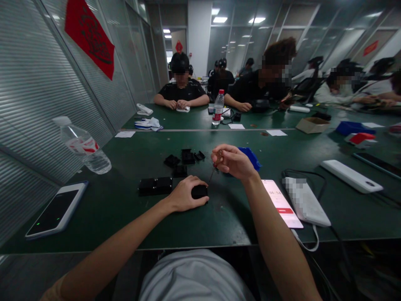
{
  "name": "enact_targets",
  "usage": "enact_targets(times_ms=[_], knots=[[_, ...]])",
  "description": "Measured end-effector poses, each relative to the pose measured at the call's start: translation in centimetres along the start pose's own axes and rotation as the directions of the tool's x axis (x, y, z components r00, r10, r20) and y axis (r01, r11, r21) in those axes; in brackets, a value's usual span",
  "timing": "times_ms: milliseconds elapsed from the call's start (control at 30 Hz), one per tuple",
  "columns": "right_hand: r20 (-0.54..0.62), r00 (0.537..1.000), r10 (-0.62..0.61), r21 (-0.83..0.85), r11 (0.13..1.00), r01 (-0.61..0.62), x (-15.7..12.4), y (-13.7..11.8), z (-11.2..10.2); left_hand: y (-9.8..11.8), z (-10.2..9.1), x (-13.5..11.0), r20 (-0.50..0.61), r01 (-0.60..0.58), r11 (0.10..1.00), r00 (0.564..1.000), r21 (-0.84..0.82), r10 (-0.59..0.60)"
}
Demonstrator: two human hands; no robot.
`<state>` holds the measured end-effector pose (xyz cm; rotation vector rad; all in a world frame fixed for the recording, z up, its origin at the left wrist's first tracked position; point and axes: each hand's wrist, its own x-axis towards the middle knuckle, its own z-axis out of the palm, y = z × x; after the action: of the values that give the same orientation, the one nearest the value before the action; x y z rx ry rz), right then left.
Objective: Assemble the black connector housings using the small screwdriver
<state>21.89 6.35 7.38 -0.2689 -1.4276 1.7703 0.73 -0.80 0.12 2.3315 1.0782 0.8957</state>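
Note:
My left hand (184, 194) is closed around a small black box-shaped part (199, 191) on the green table, thumb and fingers on its sides. Above and to the right, my right hand (233, 162) grips a screwdriver (218, 157) with a brownish see-through handle. Its thin shaft slants down toward the black part; whether the tip touches it I cannot tell. Black blocks (155, 185) stand in a row left of my left hand. Several loose black pieces (188, 156) lie just beyond. Partly hidden behind my right hand is a blue bin (249, 158).
A water bottle (86, 146) and a phone (56, 210) are at the left. On the right lie a lit phone (280, 205), a white power bank (305, 200) with cables, and another white device (351, 176). People sit across the table (131, 228), behind another bottle (218, 108).

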Motion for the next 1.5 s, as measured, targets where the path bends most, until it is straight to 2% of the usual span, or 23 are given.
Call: enact_targets(times_ms=[233, 833, 1500], knots=[[0.101, 0.993, 0.053, 0.038, 0.998, -0.057, 0.15, 0.36, 0.25, -0.05, -0.01, -0.04, 0.038, 0.025, 0.998, 0.999, 0.051, -0.027], [0.148, 0.981, 0.123, -0.027, 0.992, -0.121, 0.43, 0.92, 0.32, -0.22, 0.04, -0.10, 0.052, 0.041, 0.998, 0.998, 0.054, -0.044], [0.220, 0.972, 0.078, -0.080, 0.995, -0.062, 0.15, 0.95, 0.37, -0.32, 0.08, -0.17, 0.051, 0.050, 0.998, 0.997, 0.039, -0.052]])
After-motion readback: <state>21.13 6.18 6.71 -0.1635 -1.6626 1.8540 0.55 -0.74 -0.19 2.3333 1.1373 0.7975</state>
